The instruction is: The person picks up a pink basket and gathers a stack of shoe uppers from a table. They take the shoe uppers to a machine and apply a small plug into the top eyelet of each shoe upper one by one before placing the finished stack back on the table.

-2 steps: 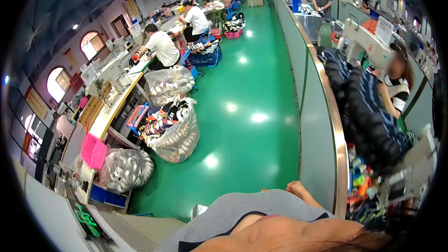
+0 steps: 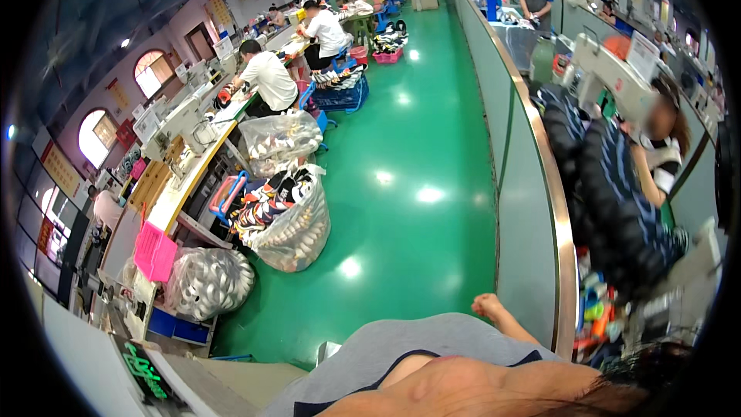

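Observation:
My right hand [image 2: 486, 305] shows past the right side of my grey top [image 2: 432, 332], its fingers curled into a loose fist. Nothing shows in it. It hangs over the green floor [image 2: 401, 255], close to the grey partition [image 2: 529, 255] on the right and apart from it. My left hand is out of sight.
A long worktable [image 2: 204, 166] with sewing machines runs along the left. Beside it stand clear bags of shoe parts [image 2: 289, 220] and a pink basket [image 2: 157, 251]. People sit working there. Behind the partition, black-and-blue shoe pieces [image 2: 617, 185] are heaped near a seated person [image 2: 660, 147].
My right hand has swung a little forward, and more of its forearm shows. A small bit of skin at the front edge of my top is gone from view.

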Motion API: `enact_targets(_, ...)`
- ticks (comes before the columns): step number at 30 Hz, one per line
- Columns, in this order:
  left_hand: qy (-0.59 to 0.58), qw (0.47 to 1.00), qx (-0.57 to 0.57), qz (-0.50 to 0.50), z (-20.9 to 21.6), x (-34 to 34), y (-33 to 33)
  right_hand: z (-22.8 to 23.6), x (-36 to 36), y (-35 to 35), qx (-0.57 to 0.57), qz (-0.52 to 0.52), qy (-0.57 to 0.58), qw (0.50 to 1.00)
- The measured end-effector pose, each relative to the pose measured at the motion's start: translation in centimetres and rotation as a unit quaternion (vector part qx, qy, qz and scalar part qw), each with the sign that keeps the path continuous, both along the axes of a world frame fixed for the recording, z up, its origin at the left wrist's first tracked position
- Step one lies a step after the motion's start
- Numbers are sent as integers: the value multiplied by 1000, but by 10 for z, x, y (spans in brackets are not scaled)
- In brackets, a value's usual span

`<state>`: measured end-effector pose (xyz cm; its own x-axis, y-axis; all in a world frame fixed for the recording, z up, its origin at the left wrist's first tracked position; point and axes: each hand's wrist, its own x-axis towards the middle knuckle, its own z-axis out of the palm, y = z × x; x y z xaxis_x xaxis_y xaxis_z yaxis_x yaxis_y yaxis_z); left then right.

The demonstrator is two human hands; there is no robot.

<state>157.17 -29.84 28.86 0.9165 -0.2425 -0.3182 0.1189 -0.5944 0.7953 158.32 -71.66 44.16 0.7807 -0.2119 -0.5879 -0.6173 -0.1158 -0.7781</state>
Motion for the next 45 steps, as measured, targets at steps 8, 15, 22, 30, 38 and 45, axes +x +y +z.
enact_targets(8, 177, 968, 46, 174, -8, 223, 85, 117, 421, 114, -88, 267, -124, 952)
enact_targets(15, 175, 975, 102, 93, 5, 550, 86, 41, 676, 55, -215, 497, -127, 831)
enact_targets(22, 3, 983, -47, 176, 120, 1077, 69, 26, 848, -143, -249, 93, 130, 955)
enact_targets(30, -79, 988, -128, 37, 277, 1363, -23, 108, 1220, -166, -306, 117, 60, 943)
enact_targets(38, 179, 965, -11, 190, 202, 1553, 89, 322, 1770, 41, -249, 296, -160, 908)
enact_targets(45, 311, 927, 88, 193, 178, 1768, 165, 315, 1993, 47, -221, 282, -131, 924)
